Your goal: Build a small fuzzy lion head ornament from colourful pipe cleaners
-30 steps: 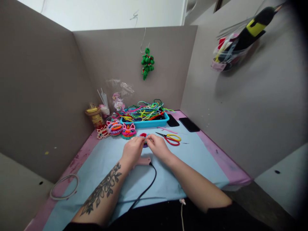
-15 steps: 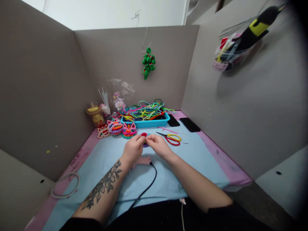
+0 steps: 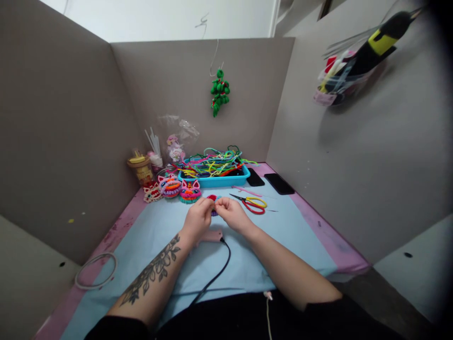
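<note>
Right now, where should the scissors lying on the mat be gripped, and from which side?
By the red and yellow handle loops, coming from above on the right. The scissors lie flat on the blue mat, blades pointing left toward the right hand pinching the craft piece, loops on the side away from it.

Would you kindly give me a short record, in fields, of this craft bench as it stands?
Left hand: pinches the small red craft piece
Right hand: pinches the same piece from the opposite side
Below hands: pink glue gun with black cord, lying on the blue mat
Right of hands: scissors, lying flat
Behind: blue tray of pipe cleaners; cat-face pieces to its left
</note>
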### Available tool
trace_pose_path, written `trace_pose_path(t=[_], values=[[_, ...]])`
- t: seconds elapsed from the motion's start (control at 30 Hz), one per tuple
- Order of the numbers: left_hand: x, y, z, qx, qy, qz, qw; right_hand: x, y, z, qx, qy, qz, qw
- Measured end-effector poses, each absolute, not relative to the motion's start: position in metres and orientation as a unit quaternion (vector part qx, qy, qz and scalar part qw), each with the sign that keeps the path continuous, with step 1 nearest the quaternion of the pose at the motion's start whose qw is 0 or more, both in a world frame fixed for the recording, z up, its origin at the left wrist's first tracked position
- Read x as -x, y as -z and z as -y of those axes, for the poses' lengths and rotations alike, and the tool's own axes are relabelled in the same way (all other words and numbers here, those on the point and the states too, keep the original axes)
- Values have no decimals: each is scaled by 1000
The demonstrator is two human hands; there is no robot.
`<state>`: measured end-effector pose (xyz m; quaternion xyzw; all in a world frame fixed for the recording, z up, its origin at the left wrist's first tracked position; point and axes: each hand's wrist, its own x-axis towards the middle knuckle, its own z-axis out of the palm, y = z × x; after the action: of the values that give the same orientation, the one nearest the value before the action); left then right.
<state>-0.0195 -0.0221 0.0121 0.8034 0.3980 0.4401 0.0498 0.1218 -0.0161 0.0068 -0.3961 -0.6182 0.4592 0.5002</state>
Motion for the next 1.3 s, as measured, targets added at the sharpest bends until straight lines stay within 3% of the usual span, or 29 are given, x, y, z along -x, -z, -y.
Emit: trace_pose_path(t=[0.3, 0.57, 0.97, 1.3], values=[[13, -8, 19, -781, -454, -417, 99, -121, -2, 15, 429, -410, 628, 504], [16, -10, 17, -752, -421, -456, 224, -123, 0, 11, 456, -367, 653, 480], [17, -11, 17, -803, -346, -448, 188, -124, -8, 20, 451, -326, 694, 457], [13, -24, 24, -695, -367, -416, 457, -132, -10, 19, 410, -371, 705, 445]])
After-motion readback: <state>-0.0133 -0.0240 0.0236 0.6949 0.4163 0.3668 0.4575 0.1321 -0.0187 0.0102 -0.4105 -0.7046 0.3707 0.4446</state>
